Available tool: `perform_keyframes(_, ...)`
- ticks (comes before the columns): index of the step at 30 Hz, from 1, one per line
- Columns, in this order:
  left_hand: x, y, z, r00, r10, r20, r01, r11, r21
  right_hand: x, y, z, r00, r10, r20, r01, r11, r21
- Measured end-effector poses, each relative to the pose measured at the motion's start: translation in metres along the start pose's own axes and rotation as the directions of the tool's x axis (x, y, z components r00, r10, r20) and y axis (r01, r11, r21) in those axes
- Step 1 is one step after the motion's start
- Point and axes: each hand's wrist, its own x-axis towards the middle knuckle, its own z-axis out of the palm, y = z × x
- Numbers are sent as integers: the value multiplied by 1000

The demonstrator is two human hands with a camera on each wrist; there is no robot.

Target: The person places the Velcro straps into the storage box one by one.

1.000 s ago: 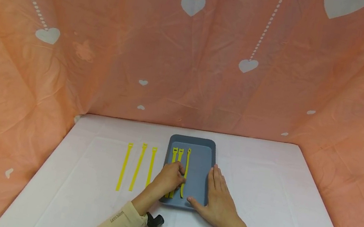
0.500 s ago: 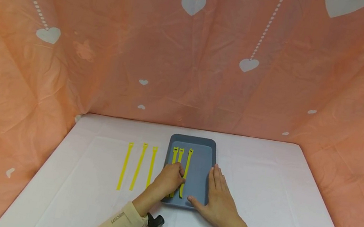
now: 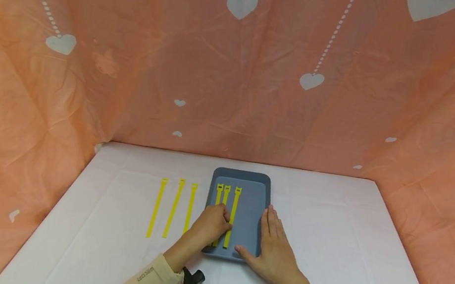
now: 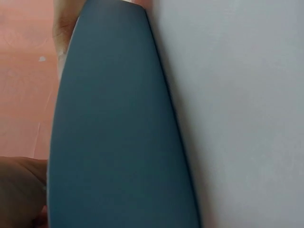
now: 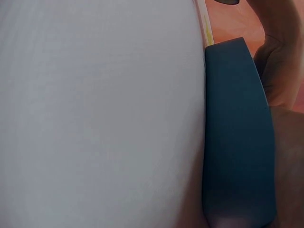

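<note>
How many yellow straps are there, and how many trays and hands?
Yellow straps in the grey tray: 3 (first one)
Yellow straps on the white table: 3 (first one)
Grey trays: 1
Hands: 2, left hand and right hand
Total: 9

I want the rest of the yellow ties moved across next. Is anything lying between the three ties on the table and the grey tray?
Nothing visible does. The three ties on the table lie just left of the grey tray, with only bare white table between; the left hand rests over the tray's left edge.
</note>
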Motion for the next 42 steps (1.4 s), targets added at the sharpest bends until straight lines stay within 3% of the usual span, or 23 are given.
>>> perform_keyframes(4,-1,-5,-3,998,63,18,-62,995,-82,1,1,1,1000,5,9,-5,1000,-8)
perform_keyframes(9,-1,-13,-8,994,97,40,-87,975,-202,1,1,1,1000,-2,2,2,1000,-9)
perform_keyframes(22,-9,-25,-34,992,122,22,-111,955,-276,1,1,2,1000,7,8,-7,1000,1)
perform_keyframes(30,-15,-40,-57,998,43,-53,-57,948,-313,1,1,2,1000,8,4,-8,1000,3)
perform_keyframes(42,-31,-76,-90,989,-66,-129,16,935,-355,1,0,3,1000,6,-7,-6,1000,9)
